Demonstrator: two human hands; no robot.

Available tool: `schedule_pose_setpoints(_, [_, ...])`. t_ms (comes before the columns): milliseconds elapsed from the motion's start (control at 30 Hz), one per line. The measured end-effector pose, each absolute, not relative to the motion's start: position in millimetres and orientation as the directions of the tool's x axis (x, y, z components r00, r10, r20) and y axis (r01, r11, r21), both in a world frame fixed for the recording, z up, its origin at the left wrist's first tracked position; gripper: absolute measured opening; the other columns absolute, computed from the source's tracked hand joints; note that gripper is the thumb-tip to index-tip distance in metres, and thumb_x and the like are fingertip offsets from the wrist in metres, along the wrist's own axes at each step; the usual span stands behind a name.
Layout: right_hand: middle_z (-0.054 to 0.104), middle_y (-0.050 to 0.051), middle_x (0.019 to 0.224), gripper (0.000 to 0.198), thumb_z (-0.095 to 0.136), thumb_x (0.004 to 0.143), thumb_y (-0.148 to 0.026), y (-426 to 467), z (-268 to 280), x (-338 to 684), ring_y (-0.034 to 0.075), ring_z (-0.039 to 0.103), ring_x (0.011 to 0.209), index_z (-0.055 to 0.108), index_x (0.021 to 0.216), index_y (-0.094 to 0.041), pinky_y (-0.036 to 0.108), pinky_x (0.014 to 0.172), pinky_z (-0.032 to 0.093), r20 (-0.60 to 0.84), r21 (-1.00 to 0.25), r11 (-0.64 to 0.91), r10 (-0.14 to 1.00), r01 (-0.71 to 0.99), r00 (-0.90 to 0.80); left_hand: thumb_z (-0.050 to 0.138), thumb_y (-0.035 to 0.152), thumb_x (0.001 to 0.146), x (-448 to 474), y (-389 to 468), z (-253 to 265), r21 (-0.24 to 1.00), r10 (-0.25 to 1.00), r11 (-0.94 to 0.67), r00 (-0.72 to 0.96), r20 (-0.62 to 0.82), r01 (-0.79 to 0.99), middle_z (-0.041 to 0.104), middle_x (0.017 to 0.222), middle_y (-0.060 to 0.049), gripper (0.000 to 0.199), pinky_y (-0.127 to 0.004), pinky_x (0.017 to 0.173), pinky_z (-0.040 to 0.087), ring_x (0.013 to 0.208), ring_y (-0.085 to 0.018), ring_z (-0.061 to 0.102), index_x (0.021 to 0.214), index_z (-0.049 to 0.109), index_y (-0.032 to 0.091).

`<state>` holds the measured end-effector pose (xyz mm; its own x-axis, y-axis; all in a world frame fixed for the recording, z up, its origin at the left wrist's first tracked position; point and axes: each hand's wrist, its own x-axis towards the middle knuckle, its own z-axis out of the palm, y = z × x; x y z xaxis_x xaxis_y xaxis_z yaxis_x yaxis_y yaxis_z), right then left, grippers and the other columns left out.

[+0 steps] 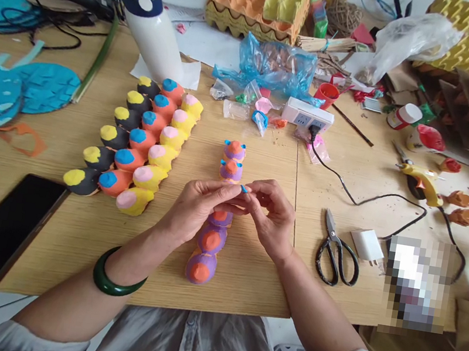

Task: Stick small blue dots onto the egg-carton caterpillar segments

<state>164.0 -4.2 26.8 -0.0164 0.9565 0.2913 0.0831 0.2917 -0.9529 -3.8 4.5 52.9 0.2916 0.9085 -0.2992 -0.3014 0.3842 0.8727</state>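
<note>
A small piece of blue clay (pixel 244 189) is pinched where the fingertips of both hands meet. My left hand (pixel 197 202) has thumb and fingers pressed together on it, and my right hand (pixel 272 212) grips it from the other side. Below them lies a row of egg-carton cups (pixel 212 238) covered in purple clay with orange caps, partly hidden by my hands. The two far cups (pixel 231 169) in that row carry small blue pieces at their sides; the near ones show none.
To the left stand rows of black, orange and yellow clay-covered cups (pixel 137 139) and a phone (pixel 3 228). Scissors (pixel 336 248), a white charger (pixel 366 245) and a glue gun (pixel 423 180) lie right. A power strip (pixel 306 117) and clay packets (pixel 236 110) sit behind.
</note>
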Motion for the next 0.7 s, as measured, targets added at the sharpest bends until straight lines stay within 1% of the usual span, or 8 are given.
schedule_pose_setpoints(67, [0.071,0.003,0.095,0.016,0.073,0.099,-0.04,-4.2,27.1,163.7,0.013,0.066,0.08,0.074,0.099,-0.025,0.028,0.067,0.058,0.277,-0.957,0.278,0.961,0.087,-0.019,0.089,0.054,0.08,-4.3,5.0,52.3,0.88,0.911,0.376,0.291,-0.292,-0.292,0.085,0.094,-0.008,0.031,-0.053,0.096,0.068,0.096,-0.031,0.082,0.087,0.086,0.024])
schedule_pose_setpoints(133, [0.071,0.002,0.095,0.015,0.073,0.099,-0.04,-4.5,27.7,163.4,0.013,0.066,0.08,0.074,0.098,-0.025,0.027,0.067,0.058,0.271,-0.959,0.273,0.962,0.08,-0.028,0.091,0.052,0.079,-4.8,5.6,51.2,0.885,0.916,0.362,0.286,-0.28,-0.294,0.085,0.094,-0.008,0.03,-0.053,0.097,0.068,0.096,-0.031,0.082,0.09,0.087,0.024])
schedule_pose_setpoints(233, [0.07,0.002,0.097,0.014,0.072,0.1,-0.039,-5.5,28.6,162.9,0.012,0.066,0.079,0.073,0.101,-0.025,0.027,0.067,0.059,0.259,-0.964,0.261,0.965,0.043,-0.048,0.091,0.05,0.079,-5.1,6.4,49.7,0.884,0.925,0.349,0.266,-0.272,-0.31,0.085,0.092,-0.007,0.029,-0.05,0.093,0.07,0.091,-0.028,0.083,0.091,0.086,0.024])
schedule_pose_setpoints(400, [0.07,0.003,0.102,0.021,0.068,0.102,-0.046,-5.7,27.1,162.5,0.013,0.066,0.078,0.074,0.107,-0.026,0.028,0.064,0.062,0.202,-0.979,0.202,0.978,-0.003,-0.047,0.09,0.053,0.079,-3.9,7.6,51.5,0.909,0.94,0.312,0.228,-0.254,-0.277,0.085,0.091,-0.008,0.035,-0.046,0.086,0.07,0.087,-0.028,0.083,0.092,0.084,0.021])
schedule_pose_setpoints(567, [0.068,0.003,0.102,0.022,0.066,0.102,-0.046,-4.9,24.1,161.9,0.012,0.066,0.077,0.075,0.105,-0.025,0.026,0.064,0.063,0.191,-0.981,0.189,0.98,-0.03,-0.052,0.094,0.049,0.075,-3.7,8.1,51.3,0.911,0.946,0.302,0.204,-0.251,-0.279,0.084,0.087,-0.008,0.037,-0.044,0.084,0.07,0.083,-0.026,0.083,0.093,0.083,0.019])
schedule_pose_setpoints(700, [0.067,0.002,0.101,0.02,0.067,0.103,-0.044,-5.3,24.2,161.0,0.011,0.065,0.077,0.075,0.105,-0.026,0.025,0.064,0.062,0.19,-0.981,0.188,0.98,-0.038,-0.064,0.092,0.051,0.079,-6.3,7.0,46.8,0.959,0.967,0.227,0.16,-0.2,-0.172,0.085,0.09,-0.008,0.037,-0.039,0.085,0.069,0.085,-0.026,0.082,0.096,0.086,0.018])
